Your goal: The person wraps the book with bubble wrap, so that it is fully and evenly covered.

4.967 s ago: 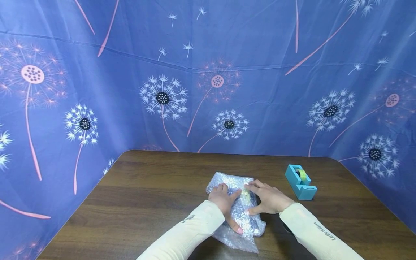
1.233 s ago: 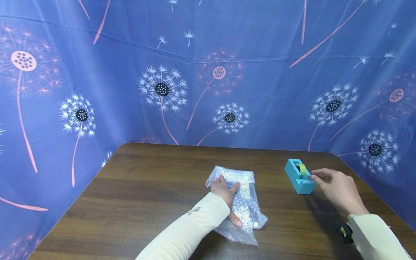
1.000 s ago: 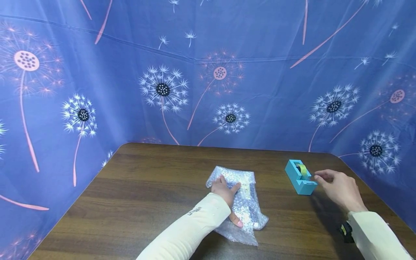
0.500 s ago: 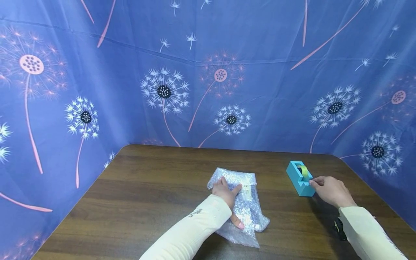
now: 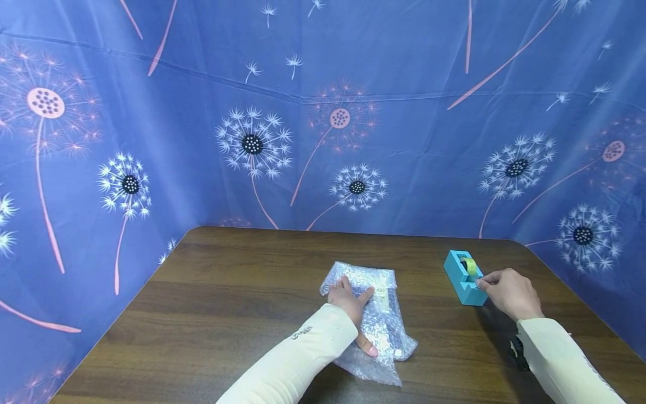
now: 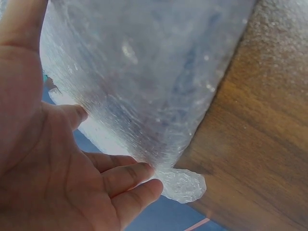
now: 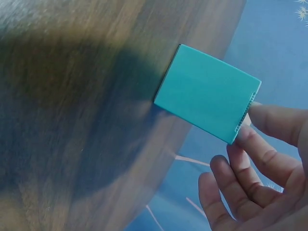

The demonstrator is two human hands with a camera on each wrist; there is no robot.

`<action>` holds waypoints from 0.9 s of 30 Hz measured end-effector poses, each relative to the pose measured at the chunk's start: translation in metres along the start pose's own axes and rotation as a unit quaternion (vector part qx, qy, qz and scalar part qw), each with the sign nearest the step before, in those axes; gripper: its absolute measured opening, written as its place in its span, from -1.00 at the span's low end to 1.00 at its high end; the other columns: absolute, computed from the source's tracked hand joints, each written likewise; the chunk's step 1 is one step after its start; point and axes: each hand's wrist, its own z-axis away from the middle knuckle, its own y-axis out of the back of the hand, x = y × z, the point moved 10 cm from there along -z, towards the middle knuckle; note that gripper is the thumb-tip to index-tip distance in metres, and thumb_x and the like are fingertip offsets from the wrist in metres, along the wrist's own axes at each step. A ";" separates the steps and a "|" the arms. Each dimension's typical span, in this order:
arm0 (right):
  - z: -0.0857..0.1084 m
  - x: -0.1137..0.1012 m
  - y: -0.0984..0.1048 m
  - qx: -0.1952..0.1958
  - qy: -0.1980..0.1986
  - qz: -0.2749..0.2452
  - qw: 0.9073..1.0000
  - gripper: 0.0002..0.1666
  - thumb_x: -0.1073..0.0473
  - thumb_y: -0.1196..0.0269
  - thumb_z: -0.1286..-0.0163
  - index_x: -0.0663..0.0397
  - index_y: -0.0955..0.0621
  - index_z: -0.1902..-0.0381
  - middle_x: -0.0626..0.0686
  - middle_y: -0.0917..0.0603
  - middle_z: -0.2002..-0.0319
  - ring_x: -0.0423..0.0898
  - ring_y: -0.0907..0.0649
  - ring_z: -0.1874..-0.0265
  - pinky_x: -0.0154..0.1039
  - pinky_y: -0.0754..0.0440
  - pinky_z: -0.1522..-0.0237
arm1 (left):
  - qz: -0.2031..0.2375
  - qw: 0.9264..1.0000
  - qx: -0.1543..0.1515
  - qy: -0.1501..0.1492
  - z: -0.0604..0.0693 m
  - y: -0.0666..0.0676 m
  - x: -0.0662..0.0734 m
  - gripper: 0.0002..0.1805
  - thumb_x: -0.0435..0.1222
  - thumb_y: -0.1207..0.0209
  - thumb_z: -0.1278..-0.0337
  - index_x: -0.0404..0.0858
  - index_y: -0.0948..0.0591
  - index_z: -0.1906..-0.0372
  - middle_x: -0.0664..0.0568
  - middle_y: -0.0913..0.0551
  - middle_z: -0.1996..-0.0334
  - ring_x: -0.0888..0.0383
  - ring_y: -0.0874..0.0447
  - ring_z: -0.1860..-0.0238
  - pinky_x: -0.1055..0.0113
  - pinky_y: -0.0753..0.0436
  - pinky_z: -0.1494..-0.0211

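A package in bubble wrap (image 5: 381, 328) lies on the table, with a small yellowish strip of tape (image 5: 384, 299) near its upper right. My left hand (image 5: 348, 306) rests on its left side, fingers spread; up close, the left wrist view has the fingertips against the bubble wrap (image 6: 139, 72). To the right stands a turquoise tape dispenser (image 5: 457, 279) bearing a roll of yellow tape (image 5: 470, 266). At its toothed front edge my right hand (image 5: 511, 293) pinches the tape's end between thumb and forefinger. In the right wrist view the dispenser's front (image 7: 207, 94) hides most of the tape.
The brown wooden table (image 5: 227, 303) carries the package and dispenser. Behind it hangs a blue cloth (image 5: 419, 157) printed with dandelions. A black device (image 5: 518, 353) sits under the right wrist, by the pale sleeve (image 5: 560, 353).
My right hand left the package for the dispenser; over the last second it has shifted slightly left and down at the cutting edge. My left hand has stayed on the bubble wrap.
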 end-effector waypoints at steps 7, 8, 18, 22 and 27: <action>0.001 -0.004 0.002 0.019 -0.007 -0.009 1.000 -0.55 0.13 -0.24 -0.50 0.53 -0.61 -0.02 0.55 -0.51 -0.01 0.47 -0.55 0.07 0.24 -0.53 0.23 | -0.005 1.000 0.003 0.009 -0.006 -0.003 -0.001 0.35 0.27 -0.56 0.54 0.44 -0.09 -0.57 -0.13 -0.17 -0.57 0.03 -0.18 -0.54 0.24 -0.39 -0.42; 0.001 -0.004 0.003 0.022 -0.006 -0.008 1.000 -0.56 0.13 -0.25 -0.50 0.52 -0.62 0.00 0.54 -0.51 -0.01 0.46 -0.56 0.08 0.23 -0.53 0.24 | -0.003 1.000 0.005 0.011 -0.007 -0.004 -0.001 0.34 0.25 -0.56 0.54 0.45 -0.10 -0.57 -0.13 -0.17 -0.57 0.03 -0.19 -0.54 0.24 -0.40 -0.42; 0.002 -0.011 0.008 0.050 -0.002 0.011 0.999 -0.65 0.17 -0.25 -0.42 0.46 -0.69 0.14 0.41 -0.64 0.22 0.15 -0.59 0.44 0.03 -0.54 0.49 | -0.003 1.000 -0.010 0.012 -0.003 -0.003 -0.001 0.37 0.30 -0.55 0.55 0.44 -0.06 -0.58 -0.13 -0.13 -0.58 -0.01 -0.19 -0.54 0.24 -0.43 -0.39; 0.001 -0.010 0.010 0.048 -0.025 0.020 0.998 -0.64 0.15 -0.23 -0.39 0.43 -0.70 0.19 0.29 -0.65 0.37 0.09 -0.54 0.50 0.00 -0.51 0.51 | 0.022 0.999 -0.010 0.020 -0.001 -0.001 -0.002 0.31 0.22 -0.56 0.46 0.44 -0.10 -0.57 -0.13 -0.15 -0.58 -0.05 -0.27 -0.50 0.23 -0.50 -0.33; 0.000 -0.013 0.013 0.038 -0.038 0.029 0.998 -0.67 0.16 -0.22 -0.33 0.42 -0.69 0.29 0.27 -0.63 0.44 0.14 -0.56 0.48 0.06 -0.51 0.45 | 0.022 0.999 -0.013 0.022 -0.001 -0.001 -0.002 0.32 0.23 -0.57 0.48 0.45 -0.10 -0.57 -0.12 -0.14 -0.58 -0.02 -0.25 -0.51 0.26 -0.51 -0.30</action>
